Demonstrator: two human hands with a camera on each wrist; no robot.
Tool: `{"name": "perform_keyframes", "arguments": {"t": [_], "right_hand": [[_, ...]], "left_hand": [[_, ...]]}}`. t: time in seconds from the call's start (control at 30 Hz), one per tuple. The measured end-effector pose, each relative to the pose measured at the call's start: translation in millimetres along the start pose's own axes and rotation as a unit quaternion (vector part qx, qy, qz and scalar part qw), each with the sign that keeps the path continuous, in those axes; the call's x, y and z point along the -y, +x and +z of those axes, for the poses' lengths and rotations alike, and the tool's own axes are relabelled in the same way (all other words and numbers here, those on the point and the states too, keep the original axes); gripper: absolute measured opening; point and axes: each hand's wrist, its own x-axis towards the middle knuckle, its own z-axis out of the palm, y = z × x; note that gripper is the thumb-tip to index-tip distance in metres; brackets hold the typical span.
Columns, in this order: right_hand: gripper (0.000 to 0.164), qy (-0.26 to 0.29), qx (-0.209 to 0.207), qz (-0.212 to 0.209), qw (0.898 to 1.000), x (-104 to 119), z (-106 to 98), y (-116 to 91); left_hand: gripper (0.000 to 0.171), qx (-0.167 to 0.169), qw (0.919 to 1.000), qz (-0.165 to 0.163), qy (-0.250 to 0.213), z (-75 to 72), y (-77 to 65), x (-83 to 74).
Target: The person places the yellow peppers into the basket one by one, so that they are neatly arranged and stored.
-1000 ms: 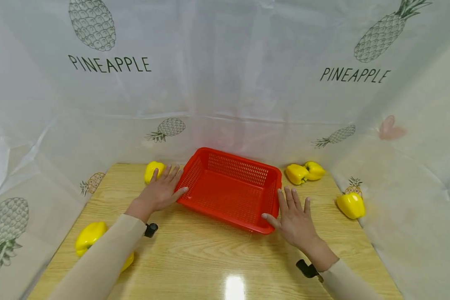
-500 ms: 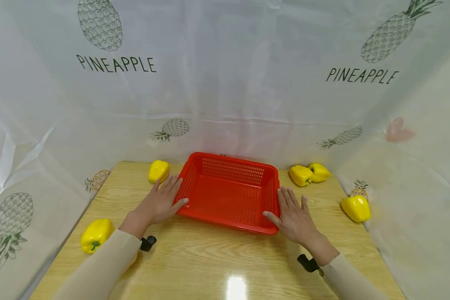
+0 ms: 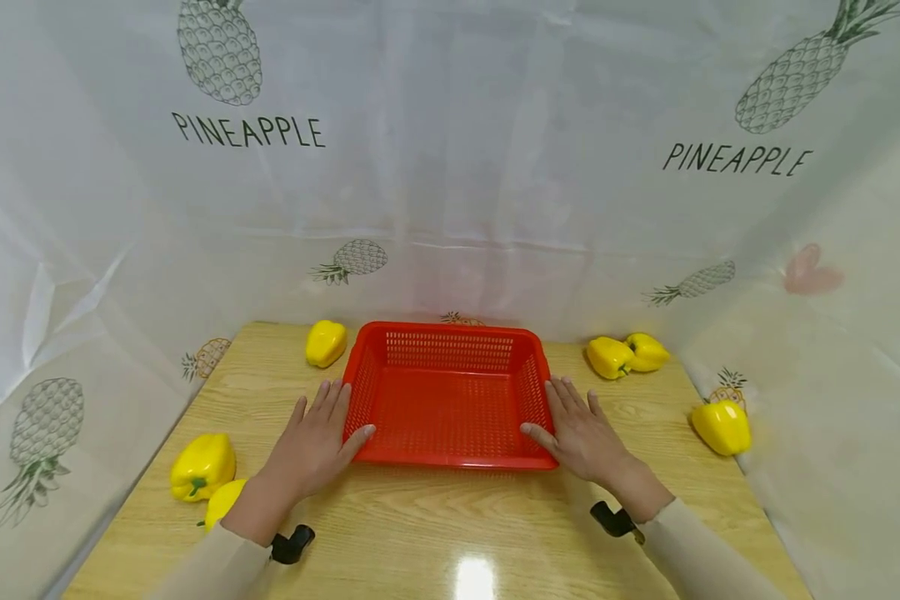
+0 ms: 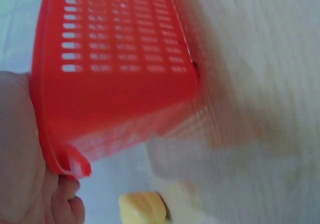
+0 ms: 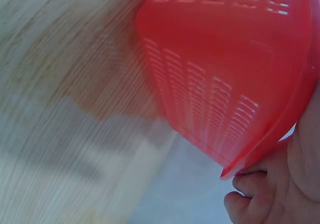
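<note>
A red plastic basket [image 3: 446,408] with slotted sides stands on the wooden table, its long sides running left to right. My left hand [image 3: 311,442] holds its left end, thumb over the rim and fingers along the outside. On the opposite end, my right hand [image 3: 588,437] grips the rim the same way. The left wrist view shows fingers [image 4: 65,204] bent beside the basket's handle lip [image 4: 74,164]. In the right wrist view, curled fingers [image 5: 252,194] lie just under the rim. Nothing is inside the basket.
Yellow bell peppers lie around the basket: one [image 3: 326,343] at back left, two [image 3: 610,358] touching at back right, one [image 3: 722,427] by the right edge. Two more [image 3: 203,467] sit front left near my left forearm. A pineapple-print sheet [image 3: 450,167] walls the table's back and sides.
The basket has turned until it is square to the table; its left end came toward me with my left hand. My right hand stays on the right rim. The head view has shifted slightly.
</note>
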Motion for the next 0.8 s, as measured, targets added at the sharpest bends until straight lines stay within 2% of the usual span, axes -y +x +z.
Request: {"name": "perform_keyframes", "arguments": {"t": [0.17, 0.33, 0.57, 0.8], "right_hand": [[0.099, 0.004, 0.008, -0.009, 1.0, 5.6, 2.0, -0.2], [0.1, -0.007, 0.005, -0.015, 1.0, 9.0, 4.8, -3.1], [0.1, -0.008, -0.002, -0.012, 1.0, 11.8, 6.5, -7.6], [0.1, -0.01, -0.007, -0.01, 1.0, 14.6, 7.2, -10.4]], "left_hand": [[0.091, 0.0, 0.9998, -0.021, -0.001, -0.9, -16.5, -5.7], [0.096, 0.005, 0.9998, -0.018, -0.003, -7.4, -26.0, -6.6], [0.109, 0.032, 0.9994, 0.015, 0.004, -15.3, -22.4, 1.3], [0.122, 0.053, 0.9982, 0.027, 0.001, -19.1, -14.9, 6.7]]}}
